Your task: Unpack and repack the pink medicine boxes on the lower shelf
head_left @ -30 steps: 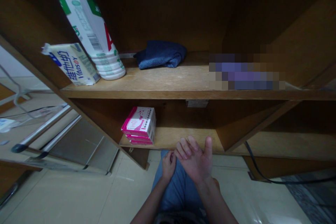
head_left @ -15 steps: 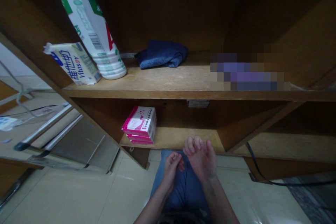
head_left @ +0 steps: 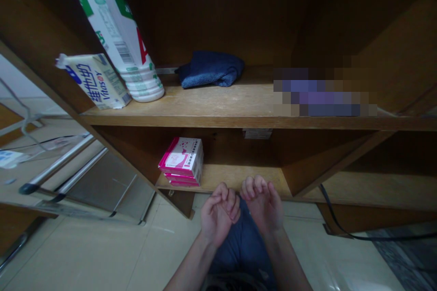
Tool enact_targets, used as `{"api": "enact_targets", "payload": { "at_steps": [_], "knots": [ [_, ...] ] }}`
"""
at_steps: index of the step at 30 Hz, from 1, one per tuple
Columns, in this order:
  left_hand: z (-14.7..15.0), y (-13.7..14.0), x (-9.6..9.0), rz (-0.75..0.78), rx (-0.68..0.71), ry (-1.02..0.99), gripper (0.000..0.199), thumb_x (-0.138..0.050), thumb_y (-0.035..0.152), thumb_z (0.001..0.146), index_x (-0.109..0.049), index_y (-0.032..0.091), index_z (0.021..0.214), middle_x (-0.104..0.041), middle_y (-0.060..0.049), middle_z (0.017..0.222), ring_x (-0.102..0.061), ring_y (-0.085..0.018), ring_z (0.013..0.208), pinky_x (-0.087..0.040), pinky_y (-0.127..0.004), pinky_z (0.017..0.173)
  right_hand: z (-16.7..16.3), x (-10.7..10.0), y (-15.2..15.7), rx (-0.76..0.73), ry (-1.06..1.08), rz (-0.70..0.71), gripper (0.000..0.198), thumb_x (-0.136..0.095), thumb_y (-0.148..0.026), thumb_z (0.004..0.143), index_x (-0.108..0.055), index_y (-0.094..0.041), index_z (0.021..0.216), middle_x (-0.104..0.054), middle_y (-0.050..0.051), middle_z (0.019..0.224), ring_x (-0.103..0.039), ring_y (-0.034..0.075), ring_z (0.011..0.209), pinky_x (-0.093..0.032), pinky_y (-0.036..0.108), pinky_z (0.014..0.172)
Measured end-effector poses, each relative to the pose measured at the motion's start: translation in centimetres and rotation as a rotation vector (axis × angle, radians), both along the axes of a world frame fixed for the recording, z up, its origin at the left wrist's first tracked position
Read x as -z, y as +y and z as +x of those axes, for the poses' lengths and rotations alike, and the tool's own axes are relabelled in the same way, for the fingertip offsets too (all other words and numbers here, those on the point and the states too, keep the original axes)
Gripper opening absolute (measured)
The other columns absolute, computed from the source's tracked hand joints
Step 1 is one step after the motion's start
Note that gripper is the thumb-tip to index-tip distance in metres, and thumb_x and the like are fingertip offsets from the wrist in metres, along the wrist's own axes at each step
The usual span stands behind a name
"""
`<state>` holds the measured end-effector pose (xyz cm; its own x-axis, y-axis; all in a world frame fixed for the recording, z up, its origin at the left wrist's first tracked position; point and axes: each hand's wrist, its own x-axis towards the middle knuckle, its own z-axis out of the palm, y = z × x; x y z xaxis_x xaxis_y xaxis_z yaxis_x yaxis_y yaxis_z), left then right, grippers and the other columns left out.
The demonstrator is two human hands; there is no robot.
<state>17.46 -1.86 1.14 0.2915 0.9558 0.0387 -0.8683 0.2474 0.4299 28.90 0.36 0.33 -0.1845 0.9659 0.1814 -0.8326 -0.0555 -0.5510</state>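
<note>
Several pink-and-white boxes [head_left: 180, 161] sit stacked on the left of a lower wooden shelf [head_left: 218, 173]. Near them, by the shelf's front edge, the person's left hand [head_left: 220, 216] is half open and bare, palm showing, fingers loosely curled. Just beside it, the right hand [head_left: 262, 204] is likewise half open and bare. Both are over blue trousers [head_left: 239, 245]. On the upper shelf [head_left: 218, 104] stands a white bottle [head_left: 114, 32], with a Vitasoy carton [head_left: 97, 82] just beside it and a folded dark-blue cloth [head_left: 211, 70] to the right.
</note>
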Motion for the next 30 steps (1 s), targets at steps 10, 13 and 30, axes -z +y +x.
{"api": "enact_targets", "payload": {
  "at_steps": [10,13,30],
  "knots": [
    [-0.6,-0.1,-0.2,0.118,-0.066,0.09,0.011,-0.05,0.021,0.07,-0.043,0.018,0.063,-0.038,0.002,0.053,-0.041,-0.01,0.048,-0.031,-0.02,0.043,-0.4,0.0,0.1,-0.016,0.004,0.011,0.031,-0.051,-0.043,0.084,-0.049,-0.022,0.062,-0.04,-0.002,0.058,-0.034,0.014,0.056,-0.029,0.028,0.057],
    [-1.0,-0.1,-0.1,0.204,-0.131,0.198,0.01,-0.053,0.022,0.071,-0.047,0.017,0.065,-0.042,0.001,0.055,-0.043,-0.011,0.05,-0.034,-0.021,0.045,-0.5,-0.1,0.1,-0.01,-0.009,0.006,0.03,-0.052,-0.043,0.083,-0.049,-0.022,0.062,-0.04,-0.002,0.058,-0.034,0.015,0.056,-0.029,0.028,0.057],
    [-6.8,0.5,-1.3,0.547,-0.62,0.99,0.015,-0.061,0.03,0.073,-0.059,0.019,0.063,-0.061,-0.007,0.076,-0.053,-0.022,0.075,-0.039,-0.033,0.07,-2.4,0.0,1.0,0.055,-0.273,0.043,0.028,-0.055,-0.044,0.08,-0.055,-0.021,0.064,-0.053,0.001,0.066,-0.048,0.016,0.065,-0.037,0.029,0.061]
  ]
}}
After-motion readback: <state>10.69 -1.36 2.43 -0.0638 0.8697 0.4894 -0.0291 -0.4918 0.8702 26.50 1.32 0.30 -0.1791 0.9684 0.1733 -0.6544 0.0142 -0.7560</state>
